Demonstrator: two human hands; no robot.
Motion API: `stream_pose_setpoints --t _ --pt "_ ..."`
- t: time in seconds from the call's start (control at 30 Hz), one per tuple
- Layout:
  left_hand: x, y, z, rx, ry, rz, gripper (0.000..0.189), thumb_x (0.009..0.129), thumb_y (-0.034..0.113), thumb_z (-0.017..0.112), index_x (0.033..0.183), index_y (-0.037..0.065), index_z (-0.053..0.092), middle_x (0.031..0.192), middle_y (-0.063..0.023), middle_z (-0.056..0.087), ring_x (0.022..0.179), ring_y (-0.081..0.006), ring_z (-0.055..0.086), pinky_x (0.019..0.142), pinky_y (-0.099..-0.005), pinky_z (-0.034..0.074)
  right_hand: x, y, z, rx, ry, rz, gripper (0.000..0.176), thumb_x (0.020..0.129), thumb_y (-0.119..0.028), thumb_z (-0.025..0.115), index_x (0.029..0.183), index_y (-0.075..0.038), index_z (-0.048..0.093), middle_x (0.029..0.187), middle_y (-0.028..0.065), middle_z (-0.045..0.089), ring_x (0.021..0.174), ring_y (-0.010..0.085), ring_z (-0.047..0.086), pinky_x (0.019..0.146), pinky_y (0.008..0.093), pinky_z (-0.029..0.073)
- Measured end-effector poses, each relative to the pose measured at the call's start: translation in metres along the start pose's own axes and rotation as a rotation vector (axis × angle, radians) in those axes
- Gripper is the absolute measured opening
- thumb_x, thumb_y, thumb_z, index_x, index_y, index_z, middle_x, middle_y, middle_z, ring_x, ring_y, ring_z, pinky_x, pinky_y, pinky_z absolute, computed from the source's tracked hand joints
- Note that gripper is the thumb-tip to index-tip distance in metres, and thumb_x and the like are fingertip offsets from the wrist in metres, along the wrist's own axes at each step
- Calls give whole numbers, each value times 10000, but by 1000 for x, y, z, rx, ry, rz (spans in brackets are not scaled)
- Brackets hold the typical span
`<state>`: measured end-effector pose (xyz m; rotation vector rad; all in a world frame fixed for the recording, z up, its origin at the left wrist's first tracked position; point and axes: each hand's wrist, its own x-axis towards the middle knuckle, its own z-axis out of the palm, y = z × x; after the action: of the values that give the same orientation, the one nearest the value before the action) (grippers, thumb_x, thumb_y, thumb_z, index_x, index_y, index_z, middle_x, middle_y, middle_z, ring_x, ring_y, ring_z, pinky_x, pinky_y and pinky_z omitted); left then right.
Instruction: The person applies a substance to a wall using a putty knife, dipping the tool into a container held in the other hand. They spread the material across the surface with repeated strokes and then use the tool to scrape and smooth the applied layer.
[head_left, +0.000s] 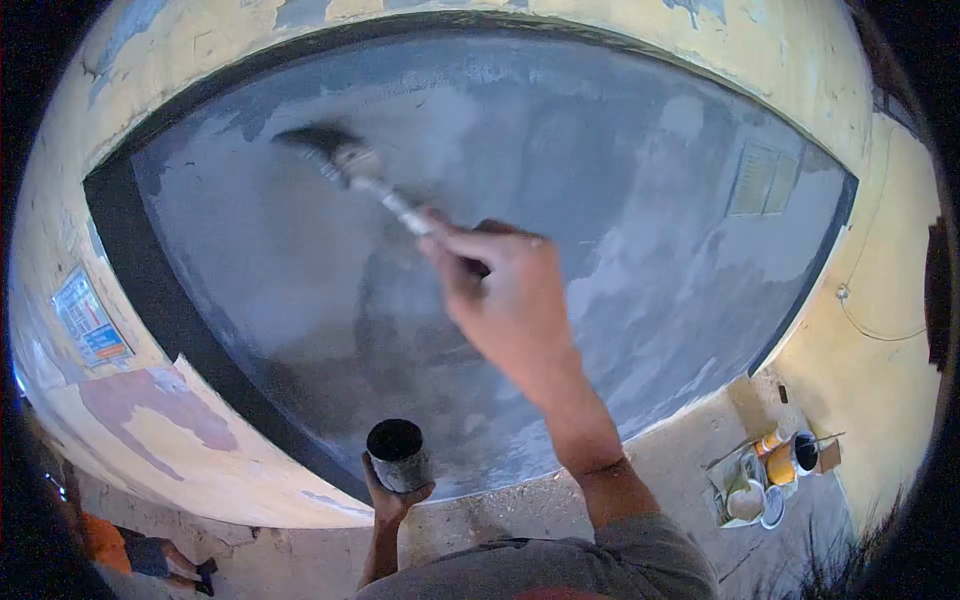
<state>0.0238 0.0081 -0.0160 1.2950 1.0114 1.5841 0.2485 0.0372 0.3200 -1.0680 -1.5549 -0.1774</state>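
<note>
My right hand (515, 285) is closed round the handle of a paintbrush (350, 165), slightly blurred. The dark bristles lie against or very near the upper left of a grey painted panel (480, 230) on the wall; contact cannot be made out for certain. Lower down, my left hand (388, 497) grips a small paint can (400, 460) from below and the side. The can is upright, its inside dark, and its outer wall is smeared grey. Patches of lighter and darker grey cover the panel, which has a black border (165, 270).
Yellow peeling wall (800, 60) surrounds the panel. A poster (92, 318) hangs at left. Paint buckets (782, 465), lids and a carton stand on the ground at lower right. Another person (140, 550) in orange is at lower left.
</note>
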Motion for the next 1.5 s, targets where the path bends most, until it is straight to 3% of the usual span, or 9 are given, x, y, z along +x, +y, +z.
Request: stream_pose_setpoints --t 0.17,0.57,0.77,0.83,0.87,1.0,1.2,1.33,1.5 --pt "4 -13 -24 -301 -116 -114 969 521 167 892 1299 87 320 1190 -143 526 1023 -267 570 856 -429 507 24 41 -57 -127 518 157 197 827 -99 628 989 -42 723 852 217 683 752 331 676 709 323 501" --pt "9 -34 -127 -104 -151 -83 1202 474 202 919 1406 74 171 1306 -135 442 1171 -267 480 975 -430 433 -2 -82 29 -240 223 202 211 836 -105 653 1026 -30 703 795 272 640 664 218 654 631 329 475" --pt "6 -8 -161 -102 -378 -50 1180 515 175 911 1415 89 152 1273 -137 479 1126 -271 519 964 -437 453 -15 47 -44 -742 625 167 224 841 -171 625 1014 -54 706 820 243 658 734 402 644 656 411 494" --pt "9 -11 -164 -206 -368 -23 1100 584 173 887 1413 104 168 1265 -144 492 1108 -268 537 955 -436 468 -71 50 -51 -861 657 246 246 864 -210 608 1031 -54 698 789 245 646 745 410 636 646 424 486" --pt "25 -35 -168 -671 -312 -565 1035 637 174 863 1413 107 182 1272 -143 491 1120 -262 533 961 -438 465 -101 40 -48 -761 587 511 275 886 -234 592 1084 -66 682 772 251 631 724 388 639 627 421 478" --pt "20 -33 -165 -472 -371 -383 1096 584 182 893 1415 91 185 1291 -134 471 1133 -264 522 961 -431 460 -287 55 -17 -244 432 1067 442 912 -260 610 1262 7 565 639 -9 511 561 117 490 512 303 415" --pt "15 -120 -168 -535 -381 -584 1226 464 235 949 1414 67 193 1310 -115 436 1155 -265 496 965 -411 442 -452 -18 35 518 559 1317 591 954 -112 487 1486 -223 256 726 8 547 513 88 441 430 251 381" --pt "-4 -103 -138 -428 -345 -422 1267 413 263 963 1403 57 202 1294 -111 440 1164 -263 484 983 -407 418 -519 43 35 82 590 1322 458 974 -230 502 1395 -75 412 669 22 539 449 114 437 404 285 347" --pt "-26 -30 -83 -129 -373 -35 1218 433 264 958 1383 52 227 1262 -117 465 1151 -264 492 980 -408 416 -319 32 -30 -378 190 886 356 921 -161 597 1232 10 577 684 123 534 610 138 492 559 308 420"
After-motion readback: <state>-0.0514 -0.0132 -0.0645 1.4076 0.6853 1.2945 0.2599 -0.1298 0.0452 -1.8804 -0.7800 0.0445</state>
